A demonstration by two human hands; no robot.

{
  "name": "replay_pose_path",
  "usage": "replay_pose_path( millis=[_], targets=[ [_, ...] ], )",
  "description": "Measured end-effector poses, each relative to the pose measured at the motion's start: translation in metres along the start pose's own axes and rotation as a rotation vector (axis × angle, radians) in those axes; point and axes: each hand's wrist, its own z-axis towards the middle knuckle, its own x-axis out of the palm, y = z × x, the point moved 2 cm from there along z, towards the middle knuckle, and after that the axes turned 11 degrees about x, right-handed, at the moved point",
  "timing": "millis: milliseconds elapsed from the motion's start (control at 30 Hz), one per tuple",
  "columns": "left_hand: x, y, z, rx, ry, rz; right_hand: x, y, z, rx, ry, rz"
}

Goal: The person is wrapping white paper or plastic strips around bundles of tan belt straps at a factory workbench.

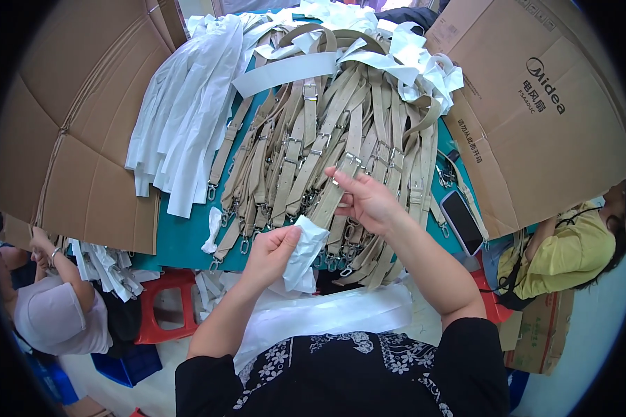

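My left hand is closed on a crumpled piece of white paper, gathered about the lower end of a beige strap. That end of the strap is hidden under the paper. Higher up, my right hand pinches the same strap between thumb and fingers, just below a silver buckle. Beneath both hands spreads a thick pile of similar beige straps, with metal buckles along them and snap hooks at their near ends.
White paper strips hang over the table's left side, and more curl at the back. Large cardboard boxes flank the green table. A phone lies at right. Other people sit on both sides, near red stools.
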Motion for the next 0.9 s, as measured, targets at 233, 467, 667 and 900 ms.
replay_pose_path(
  millis=[233,467,667,900],
  targets=[
    [0.002,0.003,-0.012,-0.020,-0.038,0.038,0.010,-0.020,-0.011,-0.011,0.050,0.077],
    [0.011,0.015,-0.051,0.240,-0.310,0.083,0.055,-0.033,-0.064,-0.985,0.155,-0.818],
    [-0.001,0.031,-0.054,0.081,-0.245,0.010,0.042,-0.036,-0.024,-0.113,0.118,-0.091],
    [0.008,0.018,-0.037,0.299,-0.301,0.174,0.044,-0.030,-0.029,-0.244,0.082,-0.244]
  ],
)
